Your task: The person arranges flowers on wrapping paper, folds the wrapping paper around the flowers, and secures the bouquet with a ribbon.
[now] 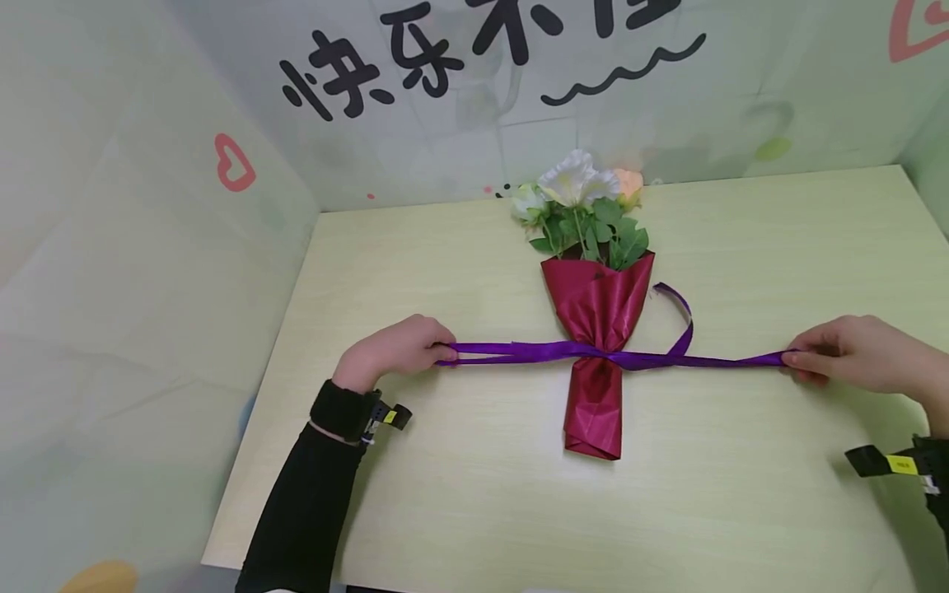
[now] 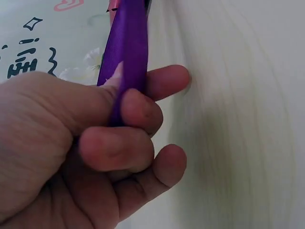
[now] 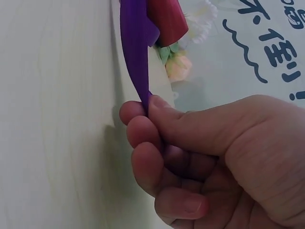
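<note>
A bouquet in dark red wrapping (image 1: 593, 305) lies on the table with white flowers (image 1: 574, 179), a peach flower (image 1: 628, 184) and green leaves at its top. Around its narrow waist runs a purple ribbon (image 1: 530, 352), stretched out to both sides. My left hand (image 1: 404, 346) pinches the ribbon's left part, which looks doubled, between thumb and fingers. On the other side my right hand (image 1: 863, 352) pinches the ribbon's right part. One loose ribbon end (image 1: 684, 317) curls up beside the wrapping. In the right wrist view the ribbon (image 3: 135, 52) looks taut from the fingertips.
The pale wooden table (image 1: 460, 494) meets a printed wall sheet (image 1: 445, 148) with black characters and hearts at its back and left. Each wrist wears a black band with a small camera, such as the left one (image 1: 389, 414).
</note>
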A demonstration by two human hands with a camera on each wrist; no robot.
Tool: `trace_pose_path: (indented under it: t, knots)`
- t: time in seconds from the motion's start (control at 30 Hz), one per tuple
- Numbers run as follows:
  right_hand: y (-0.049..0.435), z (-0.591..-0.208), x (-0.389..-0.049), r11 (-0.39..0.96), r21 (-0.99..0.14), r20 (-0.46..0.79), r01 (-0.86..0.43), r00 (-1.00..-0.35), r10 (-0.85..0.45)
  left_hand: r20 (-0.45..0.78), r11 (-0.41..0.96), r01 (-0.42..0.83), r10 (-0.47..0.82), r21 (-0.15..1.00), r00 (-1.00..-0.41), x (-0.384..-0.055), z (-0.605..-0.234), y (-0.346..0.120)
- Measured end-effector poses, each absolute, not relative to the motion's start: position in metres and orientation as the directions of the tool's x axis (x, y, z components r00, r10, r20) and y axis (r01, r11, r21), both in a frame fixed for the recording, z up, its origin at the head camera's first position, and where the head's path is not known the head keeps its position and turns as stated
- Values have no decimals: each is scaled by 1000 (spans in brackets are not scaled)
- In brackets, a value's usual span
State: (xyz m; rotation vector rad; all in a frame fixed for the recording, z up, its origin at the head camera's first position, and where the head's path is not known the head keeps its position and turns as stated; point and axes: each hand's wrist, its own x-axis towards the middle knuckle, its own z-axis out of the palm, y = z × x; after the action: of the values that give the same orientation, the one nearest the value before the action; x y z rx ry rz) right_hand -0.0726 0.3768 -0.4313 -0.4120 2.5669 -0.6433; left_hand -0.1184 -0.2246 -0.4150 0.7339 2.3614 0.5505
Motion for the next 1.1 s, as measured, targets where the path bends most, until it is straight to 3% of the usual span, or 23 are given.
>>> trace_pose_path:
  t: [0.4, 0.77, 1.1]
  knots:
    - [379, -433, -78, 873, -449, -426, -189, -814, -395, -464, 787, 333, 588, 520, -663, -125, -421, -234]
    - [391, -434, -82, 842, -539, -553, -9, -750, -362, -444, 776, 309, 585, 550, -678, -125, -428, -234]
    - [377, -427, -85, 798, -602, -512, -38, -748, -422, -458, 769, 247, 570, 589, -682, -129, -429, -245]
